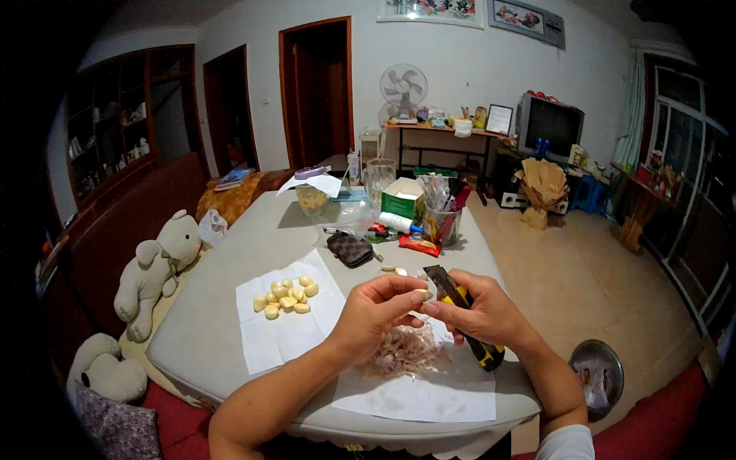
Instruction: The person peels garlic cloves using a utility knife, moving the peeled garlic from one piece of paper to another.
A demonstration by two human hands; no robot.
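Observation:
Between its thumb and fingers my left hand (379,307) pinches a garlic clove (424,294), mostly covered by the fingertips. My right hand (480,305) grips a black and yellow utility knife (458,294), its blade end pointing up and away from me; the right thumb tip is close beside the clove. Below both hands, a heap of garlic skins (405,351) lies on white paper (437,402). To the left, several peeled garlic cloves (287,296) sit in a cluster on another white sheet (264,345). A few more cloves (388,269) show just beyond my fingers, partly hidden.
A checkered pouch (349,250), a red snack packet (420,246), a white glue bottle (395,222), a green box (402,198) and a pen holder (441,224) stand or lie farther back on the table (201,316). A metal basin (598,374) is on the floor at right.

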